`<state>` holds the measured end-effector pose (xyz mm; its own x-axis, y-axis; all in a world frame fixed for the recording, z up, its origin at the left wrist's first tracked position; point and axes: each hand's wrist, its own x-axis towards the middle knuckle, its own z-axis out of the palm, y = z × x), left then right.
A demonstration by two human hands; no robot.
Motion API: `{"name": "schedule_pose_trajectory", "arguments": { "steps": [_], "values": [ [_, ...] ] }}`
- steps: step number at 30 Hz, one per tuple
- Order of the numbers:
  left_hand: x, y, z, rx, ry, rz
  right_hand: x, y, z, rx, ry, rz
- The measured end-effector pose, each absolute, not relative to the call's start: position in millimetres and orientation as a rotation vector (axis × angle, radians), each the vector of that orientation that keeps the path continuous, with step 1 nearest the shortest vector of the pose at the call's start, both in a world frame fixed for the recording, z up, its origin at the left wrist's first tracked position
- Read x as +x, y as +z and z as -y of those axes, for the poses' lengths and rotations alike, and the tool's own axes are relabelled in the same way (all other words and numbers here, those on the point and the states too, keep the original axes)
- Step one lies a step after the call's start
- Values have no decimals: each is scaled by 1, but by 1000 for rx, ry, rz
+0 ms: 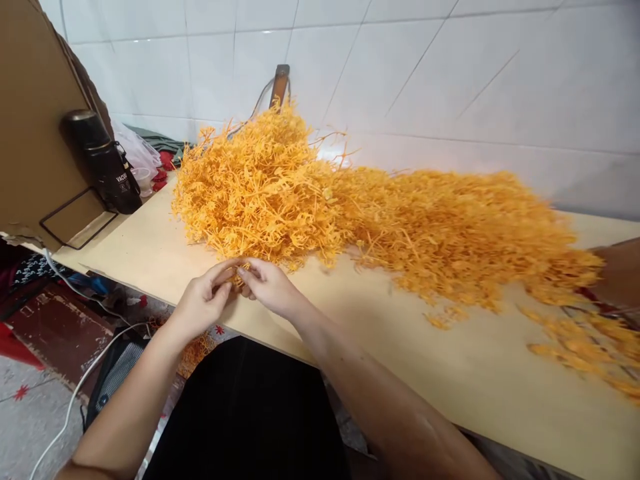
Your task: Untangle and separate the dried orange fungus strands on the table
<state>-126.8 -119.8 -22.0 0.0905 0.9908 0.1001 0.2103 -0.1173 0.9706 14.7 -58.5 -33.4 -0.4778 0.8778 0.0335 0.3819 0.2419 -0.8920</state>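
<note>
My left hand [201, 301] and my right hand [270, 285] meet over the front edge of the table [330, 313]. Between their curled fingers shows a small piece of a yellow-orange artificial foliage sprig [239, 277]; most of it is hidden by the fingers. My left fingers arch around it, with the thumb below. The right thumb and fingers pinch at it from the other side. Just behind both hands rises a large bushy heap of the same yellow-orange foliage [260, 193]. To the right a longer pile of foliage [460, 233] lies along the table.
A black vacuum flask [107, 163] stands at the left by a cardboard box [40, 120] and a thin black wire frame [77, 219]. Loose yellow sprigs [585, 343] lie at the right. White tiled wall [400, 80] closes the back. A white cable [75, 393] hangs at lower left.
</note>
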Motion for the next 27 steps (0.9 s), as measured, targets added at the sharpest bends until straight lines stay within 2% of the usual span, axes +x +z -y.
{"name": "schedule_pose_trajectory", "arguments": {
  "steps": [4,8,12,27],
  "values": [
    [-140,-14,122,1307,1241,-1446,21,-34,60,-1281,1289,1864],
    [-131,-16,107,1076,990,-1282,26,-33,68,-1218,950,2086],
    [-104,-19,80,939,952,-1165,33,-30,74,-1262,635,2239],
    [-38,-22,16,1137,940,-1350,64,-23,64,-1674,338,2223]
  ]
}}
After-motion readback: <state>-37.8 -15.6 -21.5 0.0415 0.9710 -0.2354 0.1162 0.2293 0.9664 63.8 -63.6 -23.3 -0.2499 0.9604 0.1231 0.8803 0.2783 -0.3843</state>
